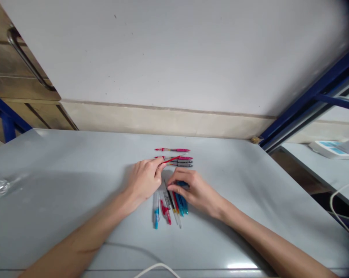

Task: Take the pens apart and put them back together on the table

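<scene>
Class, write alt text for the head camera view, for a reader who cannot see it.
Two bare hands are over pens and pen parts on a pale table: the left hand holds a slim red refill, and the right hand is above loose red and blue parts. Beyond lie pink pens and grey pens.
</scene>
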Demonstrator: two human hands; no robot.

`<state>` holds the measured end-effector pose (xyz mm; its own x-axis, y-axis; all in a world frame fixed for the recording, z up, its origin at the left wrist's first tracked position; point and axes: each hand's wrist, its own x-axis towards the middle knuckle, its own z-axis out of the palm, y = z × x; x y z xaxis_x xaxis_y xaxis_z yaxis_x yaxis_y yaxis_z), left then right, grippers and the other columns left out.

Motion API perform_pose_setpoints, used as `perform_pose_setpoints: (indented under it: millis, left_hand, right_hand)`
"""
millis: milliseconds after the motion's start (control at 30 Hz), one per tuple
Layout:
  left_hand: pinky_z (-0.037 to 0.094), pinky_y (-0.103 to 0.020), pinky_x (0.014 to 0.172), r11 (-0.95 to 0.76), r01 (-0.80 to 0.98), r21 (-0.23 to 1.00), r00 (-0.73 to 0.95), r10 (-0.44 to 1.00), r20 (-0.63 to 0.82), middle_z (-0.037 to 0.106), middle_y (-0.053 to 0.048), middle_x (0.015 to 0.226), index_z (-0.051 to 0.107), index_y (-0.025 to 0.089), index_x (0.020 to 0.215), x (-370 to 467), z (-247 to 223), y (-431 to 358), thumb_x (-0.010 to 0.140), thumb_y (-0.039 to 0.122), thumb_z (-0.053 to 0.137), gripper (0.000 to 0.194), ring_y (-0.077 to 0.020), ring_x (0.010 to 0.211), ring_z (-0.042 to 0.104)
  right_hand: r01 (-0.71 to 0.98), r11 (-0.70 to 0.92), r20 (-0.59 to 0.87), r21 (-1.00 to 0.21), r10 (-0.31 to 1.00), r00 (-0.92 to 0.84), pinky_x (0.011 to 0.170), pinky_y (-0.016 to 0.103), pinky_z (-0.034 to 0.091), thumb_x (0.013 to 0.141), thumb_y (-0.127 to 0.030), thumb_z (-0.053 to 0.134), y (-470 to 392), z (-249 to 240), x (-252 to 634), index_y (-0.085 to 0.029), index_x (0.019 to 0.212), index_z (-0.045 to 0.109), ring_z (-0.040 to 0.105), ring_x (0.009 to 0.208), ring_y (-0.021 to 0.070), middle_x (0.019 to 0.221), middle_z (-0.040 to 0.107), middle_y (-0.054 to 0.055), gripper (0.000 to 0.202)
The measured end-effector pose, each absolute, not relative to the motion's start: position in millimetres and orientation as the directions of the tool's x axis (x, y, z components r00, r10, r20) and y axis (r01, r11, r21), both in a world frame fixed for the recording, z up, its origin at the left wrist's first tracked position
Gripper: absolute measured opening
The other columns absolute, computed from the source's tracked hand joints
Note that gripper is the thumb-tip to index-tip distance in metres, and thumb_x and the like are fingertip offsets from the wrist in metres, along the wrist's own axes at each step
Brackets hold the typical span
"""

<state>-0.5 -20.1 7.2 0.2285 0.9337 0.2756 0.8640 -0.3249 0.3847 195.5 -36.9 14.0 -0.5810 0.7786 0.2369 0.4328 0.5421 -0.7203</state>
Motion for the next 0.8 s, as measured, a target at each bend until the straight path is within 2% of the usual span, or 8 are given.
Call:
perform_pose_setpoints:
  millis: [133,233,333,500,600,667,733,800]
  left_hand:
    - [0.024,-0.029,0.058,-0.312,0.864,0.394,0.212,0.937,0.278,0.070,0.000,0.075,0.062,0.025,0.083,-2,8,-19,0.101,0.029,0.045,0.025,-0.0196,0.067,0.062]
    - [0.023,-0.029,0.058,-0.314,0.859,0.404,0.210,0.937,0.280,0.069,0.000,0.075,0.060,0.024,0.082,-1,10,-19,0.101,0.029,0.045,0.025,-0.0190,0.066,0.061]
    - [0.023,-0.029,0.058,-0.319,0.852,0.414,0.215,0.936,0.278,0.068,0.000,0.073,0.059,0.024,0.081,0,10,-21,0.101,0.029,0.045,0.025,-0.0184,0.064,0.059]
    - [0.026,-0.028,0.059,-0.361,0.824,0.436,0.256,0.925,0.282,0.066,0.001,0.072,0.059,0.024,0.082,3,9,-26,0.101,0.029,0.044,0.024,-0.0175,0.063,0.058]
    - [0.027,-0.027,0.059,-0.373,0.811,0.450,0.269,0.922,0.280,0.066,0.001,0.071,0.059,0.024,0.084,5,9,-29,0.101,0.029,0.044,0.023,-0.0170,0.063,0.057]
    - [0.028,-0.027,0.060,-0.387,0.794,0.469,0.278,0.917,0.287,0.065,0.001,0.071,0.059,0.024,0.085,6,9,-31,0.101,0.029,0.044,0.023,-0.0163,0.062,0.056]
    - [0.029,-0.026,0.060,-0.408,0.766,0.496,0.296,0.910,0.292,0.063,0.002,0.069,0.058,0.023,0.083,7,8,-32,0.101,0.029,0.043,0.024,-0.0154,0.060,0.053]
    - [0.031,-0.026,0.060,-0.431,0.731,0.529,0.323,0.901,0.288,0.061,0.002,0.068,0.058,0.023,0.082,9,7,-34,0.102,0.029,0.043,0.026,-0.0147,0.060,0.052]
  right_hand:
    - [0.639,0.404,0.172,-0.655,0.903,-0.394,0.066,0.028,0.043,0.095,-0.017,0.056,-32,20,216,-0.020,0.091,0.065,0.056,0.068,0.0151,0.080,0.066,0.000,0.010]
    - [0.755,0.359,0.120,-0.549,0.928,-0.353,0.067,0.029,0.042,0.090,-0.014,0.058,-30,20,224,-0.021,0.091,0.065,0.057,0.069,0.0162,0.084,0.067,0.001,0.010]
    - [0.803,0.343,0.108,-0.488,0.936,-0.334,0.068,0.029,0.042,0.090,-0.013,0.057,-33,22,222,-0.020,0.092,0.065,0.058,0.071,0.0173,0.090,0.068,0.004,0.011]
    - [0.786,0.355,0.092,-0.505,0.928,-0.360,0.062,0.028,0.039,0.092,-0.013,0.053,-39,22,215,-0.020,0.085,0.063,0.054,0.064,0.0151,0.082,0.066,0.003,0.014]
    - [0.743,0.368,0.111,-0.558,0.921,-0.373,0.062,0.028,0.038,0.091,-0.013,0.056,-38,20,215,-0.020,0.082,0.063,0.052,0.064,0.0143,0.079,0.064,0.002,0.014]
    - [0.665,0.360,0.136,-0.655,0.921,-0.365,0.062,0.028,0.039,0.093,-0.021,0.059,-36,20,216,-0.021,0.089,0.066,0.051,0.064,0.0142,0.079,0.064,0.001,0.008]
    - [0.495,0.304,0.148,-0.814,0.933,-0.329,0.059,0.027,0.040,0.095,-0.033,0.061,-34,20,216,-0.021,0.101,0.067,0.051,0.063,0.0140,0.077,0.061,0.001,0.015]
    - [0.231,0.186,0.116,-0.955,0.951,-0.287,0.054,0.027,0.041,0.094,-0.043,0.062,-31,21,214,-0.020,0.110,0.066,0.052,0.060,0.0135,0.074,0.059,0.000,0.028]
